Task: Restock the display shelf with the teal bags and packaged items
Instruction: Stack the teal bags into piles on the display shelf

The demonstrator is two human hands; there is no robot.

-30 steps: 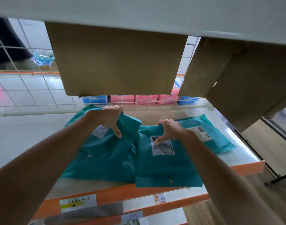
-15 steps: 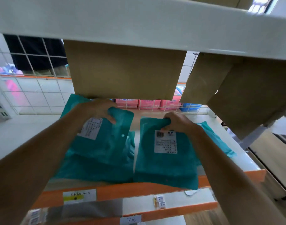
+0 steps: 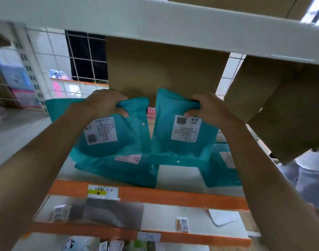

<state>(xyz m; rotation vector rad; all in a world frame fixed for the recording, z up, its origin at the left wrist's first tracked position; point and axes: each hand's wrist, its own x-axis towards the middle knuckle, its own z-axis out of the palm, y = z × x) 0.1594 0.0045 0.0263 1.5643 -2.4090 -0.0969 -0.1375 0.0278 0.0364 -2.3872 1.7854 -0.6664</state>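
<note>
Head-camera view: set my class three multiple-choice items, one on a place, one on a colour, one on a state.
1. The yellow-striped white paper label sits on: A the orange shelf edge; B the brown cardboard box; C the white wire grid.
2. The labelled plastic bag in the left hand is: A pink; B teal; C brown.
3. The right hand is: A flat and open; B gripping a second bag; C an empty fist.
Answers: A, the label is stuck on the orange strip; B, its plastic shows teal; B, fingers curl over the bag's top.
</note>
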